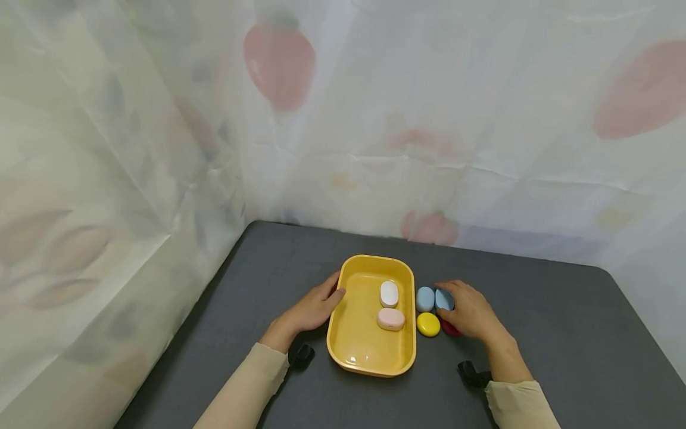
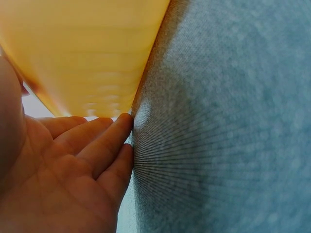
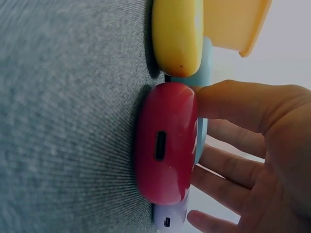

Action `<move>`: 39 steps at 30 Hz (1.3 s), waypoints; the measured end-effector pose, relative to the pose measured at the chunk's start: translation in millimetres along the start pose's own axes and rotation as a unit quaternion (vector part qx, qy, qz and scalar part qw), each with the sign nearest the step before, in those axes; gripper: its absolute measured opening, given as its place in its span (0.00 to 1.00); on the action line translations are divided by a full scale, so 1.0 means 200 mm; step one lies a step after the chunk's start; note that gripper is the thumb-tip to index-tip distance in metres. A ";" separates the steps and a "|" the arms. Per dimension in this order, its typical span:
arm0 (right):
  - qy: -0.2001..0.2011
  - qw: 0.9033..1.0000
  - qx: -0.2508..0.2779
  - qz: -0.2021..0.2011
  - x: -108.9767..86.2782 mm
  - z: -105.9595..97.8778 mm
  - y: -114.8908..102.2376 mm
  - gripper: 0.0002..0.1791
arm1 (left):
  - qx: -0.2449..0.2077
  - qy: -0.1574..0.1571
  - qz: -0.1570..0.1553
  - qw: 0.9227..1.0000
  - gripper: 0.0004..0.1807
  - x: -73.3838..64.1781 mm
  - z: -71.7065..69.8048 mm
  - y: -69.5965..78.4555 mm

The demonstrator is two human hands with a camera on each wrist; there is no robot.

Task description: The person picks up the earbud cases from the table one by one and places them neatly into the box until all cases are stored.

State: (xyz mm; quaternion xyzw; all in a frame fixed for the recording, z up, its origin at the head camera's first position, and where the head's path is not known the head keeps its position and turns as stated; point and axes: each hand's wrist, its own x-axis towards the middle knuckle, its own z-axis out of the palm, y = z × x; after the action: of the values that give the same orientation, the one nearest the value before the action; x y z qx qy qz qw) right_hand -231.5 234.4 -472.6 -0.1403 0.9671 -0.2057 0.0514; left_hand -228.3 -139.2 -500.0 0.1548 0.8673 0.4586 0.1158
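A yellow tray lies in the middle of the table, holding a white earbud case and a pink earbud case. My left hand holds its left side, thumb over the rim and fingers along the outer wall. To the right of the tray, my right hand pinches a light blue earbud case between thumb and fingers. Beside it are another light blue case, a yellow case and a red case, partly covered by the hand in the head view.
A lilac case with a charging port shows past the red one in the right wrist view. The dark grey table meets a fruit-printed curtain at the back and left. Black straps sit at both wrists.
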 end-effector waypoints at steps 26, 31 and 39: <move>0.031 0.999 -0.012 -0.013 0.00 -0.01 0.00 0.32 | 0.006 -0.003 0.007 1.000 0.32 0.01 0.00 -0.01; 0.034 0.999 -0.003 -0.017 0.00 -0.02 0.00 0.33 | 0.006 -0.003 0.010 1.000 0.32 0.01 0.00 -0.01; 0.038 0.999 0.017 -0.020 0.00 -0.05 -0.01 0.33 | 0.010 -0.006 0.006 1.000 0.32 0.02 -0.01 -0.01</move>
State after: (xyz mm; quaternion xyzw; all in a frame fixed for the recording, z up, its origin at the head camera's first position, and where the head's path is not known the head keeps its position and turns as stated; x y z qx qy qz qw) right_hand -233.1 235.4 -463.3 -0.1504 0.9617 -0.2287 0.0127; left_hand -231.7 -139.9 -501.2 0.1642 0.8702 0.4499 0.1162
